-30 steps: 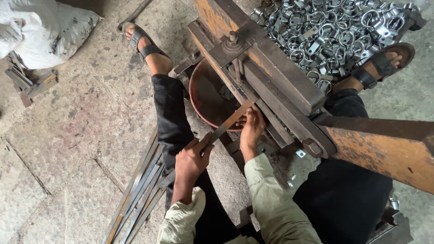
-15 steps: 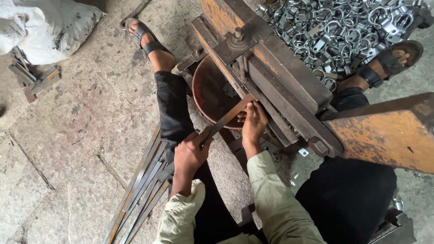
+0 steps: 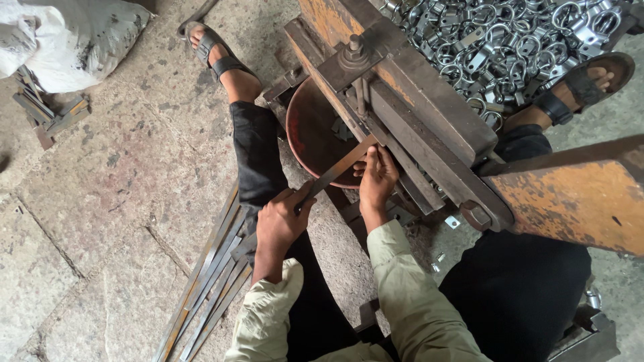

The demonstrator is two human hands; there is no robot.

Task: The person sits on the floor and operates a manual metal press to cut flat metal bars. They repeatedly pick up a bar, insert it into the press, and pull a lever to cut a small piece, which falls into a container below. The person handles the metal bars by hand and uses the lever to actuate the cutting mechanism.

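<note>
I sit on the floor in front of a rusty metal shearing machine [image 3: 429,121]. My left hand [image 3: 280,224] grips the near end of a flat metal strip [image 3: 335,173]. My right hand [image 3: 377,175] holds the strip's far end, pressing it against the machine's blade bar just above a round reddish-brown pan [image 3: 310,134]. The strip slants up to the right between both hands. A few small cut pieces lie inside the pan.
Several long metal strips [image 3: 208,281] lie on the stone floor at my left knee. A pile of shiny metal clamps [image 3: 510,40] sits behind the machine. A white sack [image 3: 74,37] and scrap pieces [image 3: 47,114] rest at far left. The orange lever arm [image 3: 570,194] juts out at right.
Both hands have kept their grip on the strip. The strip has edged slightly further into the machine, and the view has shifted a little.
</note>
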